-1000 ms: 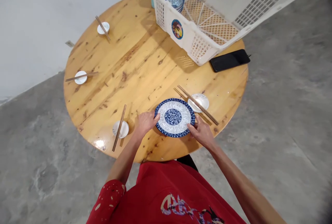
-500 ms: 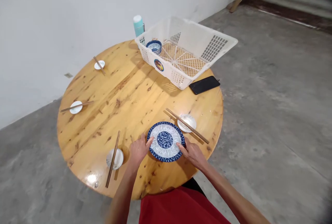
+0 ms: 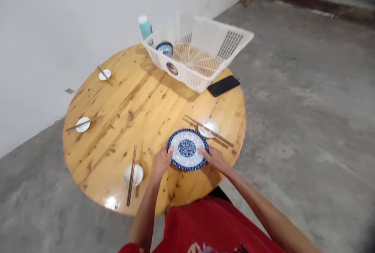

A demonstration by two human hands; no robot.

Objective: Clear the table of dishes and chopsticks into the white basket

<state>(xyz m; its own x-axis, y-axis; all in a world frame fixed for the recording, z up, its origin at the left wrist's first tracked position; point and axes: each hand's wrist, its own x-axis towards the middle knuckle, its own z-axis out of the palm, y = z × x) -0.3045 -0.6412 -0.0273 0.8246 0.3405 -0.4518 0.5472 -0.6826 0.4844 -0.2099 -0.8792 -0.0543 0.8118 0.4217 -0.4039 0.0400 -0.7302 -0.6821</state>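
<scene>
Head view: two hands on a blue-patterned plate at the near edge of a round wooden bench.

The left hand (image 3: 161,163) and right hand (image 3: 215,159) each clasp an opposite rim of the plate (image 3: 187,149), fingers closed on its edge so it sits level on the bench (image 3: 140,104). Just beyond it a small white dish (image 3: 208,127) carries chopsticks (image 3: 208,130) laid across it, apparently to keep their tips off the wood; three more dishes bear chopsticks the same way around the rim. A white basket (image 3: 199,56) at the far side holds a blue bowl (image 3: 164,48) and bears a round picture sticker with no readable writing. A black phone (image 3: 223,85) lies beside it, a teal bottle (image 3: 144,26) behind.
</scene>
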